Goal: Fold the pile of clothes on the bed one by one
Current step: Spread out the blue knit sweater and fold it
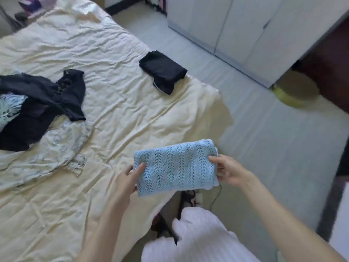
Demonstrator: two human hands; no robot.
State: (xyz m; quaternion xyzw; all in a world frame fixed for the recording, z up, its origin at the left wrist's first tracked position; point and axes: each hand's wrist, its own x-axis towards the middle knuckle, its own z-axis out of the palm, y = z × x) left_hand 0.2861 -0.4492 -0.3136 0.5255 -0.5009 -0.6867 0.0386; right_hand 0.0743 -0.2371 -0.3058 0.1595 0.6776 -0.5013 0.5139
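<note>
Risk of unfolding: folded blue knit top (176, 166) held over bed (120, 103) corner, left hand (130, 176) and right hand (229, 172) each pinching one end, loose layers liable to slip open before reaching dark folded stack (163, 71).

— Folded so far? One blue knit (176, 166) held up, one black bundle (163, 70) beyond it.
— Unfolded, left of the blue knit? Roughly three: one black top (49, 97), two pale prints (52, 148).
</note>
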